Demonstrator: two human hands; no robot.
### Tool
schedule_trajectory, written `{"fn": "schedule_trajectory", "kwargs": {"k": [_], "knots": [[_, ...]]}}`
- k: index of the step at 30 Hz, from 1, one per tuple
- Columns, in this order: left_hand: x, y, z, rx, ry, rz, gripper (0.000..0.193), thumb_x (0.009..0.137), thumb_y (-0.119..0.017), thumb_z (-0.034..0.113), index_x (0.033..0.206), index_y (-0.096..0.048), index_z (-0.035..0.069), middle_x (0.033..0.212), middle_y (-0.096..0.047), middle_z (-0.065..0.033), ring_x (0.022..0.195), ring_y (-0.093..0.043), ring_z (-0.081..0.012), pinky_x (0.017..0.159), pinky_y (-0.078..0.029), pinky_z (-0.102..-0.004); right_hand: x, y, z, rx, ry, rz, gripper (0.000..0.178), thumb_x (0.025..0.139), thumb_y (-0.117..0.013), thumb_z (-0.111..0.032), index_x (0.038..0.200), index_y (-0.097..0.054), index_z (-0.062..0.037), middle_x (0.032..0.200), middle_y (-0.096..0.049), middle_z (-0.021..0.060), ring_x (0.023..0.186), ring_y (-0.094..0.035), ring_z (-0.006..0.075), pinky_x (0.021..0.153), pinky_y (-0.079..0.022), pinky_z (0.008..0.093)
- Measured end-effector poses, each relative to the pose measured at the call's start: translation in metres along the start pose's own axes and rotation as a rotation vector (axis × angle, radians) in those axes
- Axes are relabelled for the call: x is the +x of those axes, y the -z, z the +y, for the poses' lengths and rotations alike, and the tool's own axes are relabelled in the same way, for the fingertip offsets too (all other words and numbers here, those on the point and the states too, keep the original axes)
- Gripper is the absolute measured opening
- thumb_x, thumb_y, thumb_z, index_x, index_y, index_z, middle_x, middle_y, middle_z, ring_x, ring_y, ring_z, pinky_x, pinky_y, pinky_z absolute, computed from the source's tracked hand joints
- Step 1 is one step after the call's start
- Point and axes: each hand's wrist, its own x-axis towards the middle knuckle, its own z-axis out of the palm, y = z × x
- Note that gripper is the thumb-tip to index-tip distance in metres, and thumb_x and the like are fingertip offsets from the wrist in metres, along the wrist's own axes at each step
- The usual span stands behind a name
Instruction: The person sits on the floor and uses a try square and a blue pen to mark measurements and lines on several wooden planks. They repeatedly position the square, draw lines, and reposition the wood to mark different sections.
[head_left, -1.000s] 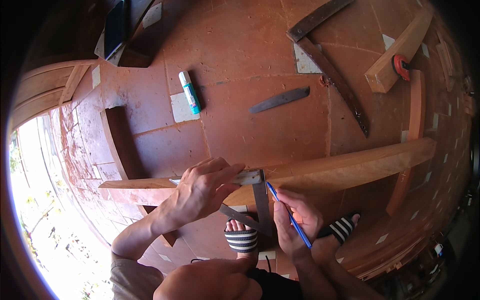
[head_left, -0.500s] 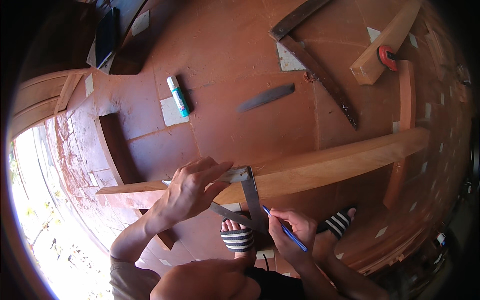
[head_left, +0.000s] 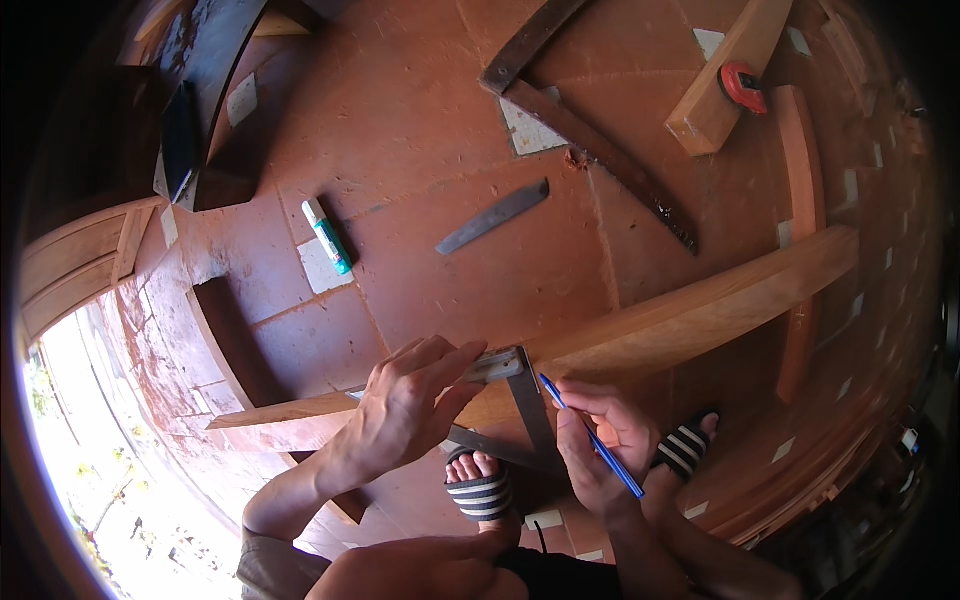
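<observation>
A long wooden beam (head_left: 690, 305) lies crosswise in front of me. My left hand (head_left: 405, 405) is closed over the pale stock of a try square (head_left: 530, 410), pressing it on the beam. The square's dark blade runs down over the beam's near face toward me. My right hand (head_left: 605, 440) pinches a blue pen (head_left: 620, 470), its tip up beside the blade at the beam's near side. Whether the tip touches the wood I cannot tell. My left palm hides part of the stock and beam.
Dark wood (head_left: 235, 340) and a reddish strip (head_left: 800, 180) lie under the beam's ends. Beyond it are a white-and-teal tube (head_left: 328, 238), a flat grey blade (head_left: 495, 215), a dark L-shaped piece (head_left: 610, 160), and a red tape measure (head_left: 742, 88) against a timber (head_left: 700, 115). My sandalled foot (head_left: 480, 490) is close by.
My right hand has brought the pen up closer to the beam and the square's blade. The left hand keeps its grip on the square. The whole view has shifted somewhat.
</observation>
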Motion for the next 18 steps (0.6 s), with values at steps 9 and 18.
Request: {"fn": "schedule_trajectory", "kwargs": {"k": [9, 18], "knots": [[-0.0004, -0.001, 0.0003, -0.008, 0.038, -0.014, 0.045, 0.092, -0.085, 0.005, 0.136, -0.075, -0.001, 0.102, -0.075, -0.0169, 0.088, -0.073, -0.0337, 0.079, -0.059, -0.0433, 0.0027, 0.0033, 0.0022, -0.053, 0.024, -0.075, 0.019, 0.101, -0.072, 0.006, 0.12, -0.075, 0.0066, 0.122, -0.077, 0.0193, 0.109, -0.075, 0.0185, 0.095, -0.061, 0.0307], [-0.0001, -0.0034, -0.0006, -0.01, 0.013, 0.011, 0.046, 0.091, -0.086, 0.004, 0.136, -0.075, -0.002, 0.101, -0.074, -0.0175, 0.084, -0.072, -0.0333, 0.076, -0.059, -0.0433, 0.0036, 0.0024, 0.0037, -0.123, 0.095, -0.091, 0.019, 0.1, -0.074, 0.007, 0.119, -0.075, 0.0077, 0.12, -0.077, 0.0184, 0.105, -0.075, 0.0171, 0.091, -0.061, 0.0297]]}}
